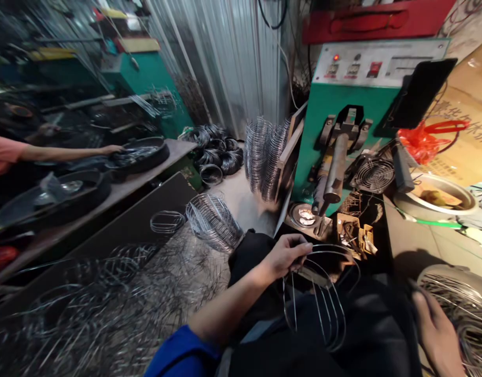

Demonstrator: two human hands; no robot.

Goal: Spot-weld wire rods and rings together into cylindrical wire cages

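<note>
My left hand [290,255] is closed on the rim of a round wire rack [323,298], which hangs over my dark-clothed lap. The rack has a looped wire outline with several straight wires across it. At the far right, my right hand [437,327] is beside my leg and next to a tub [433,272] of bent wire pieces [461,303]. Its fingers are partly hidden and blurred, so what it holds, if anything, cannot be made out. In front of me stands a green welding machine [309,152] with a thick metal arm [337,167].
Stacked wire racks [213,222] stand on the floor left of my knee, with taller stacks [264,157] behind. Loose wires [139,314] cover the floor at left. Another person's arm [64,153] reaches over a bench with black trays [146,155]. A white basin [437,207] sits right.
</note>
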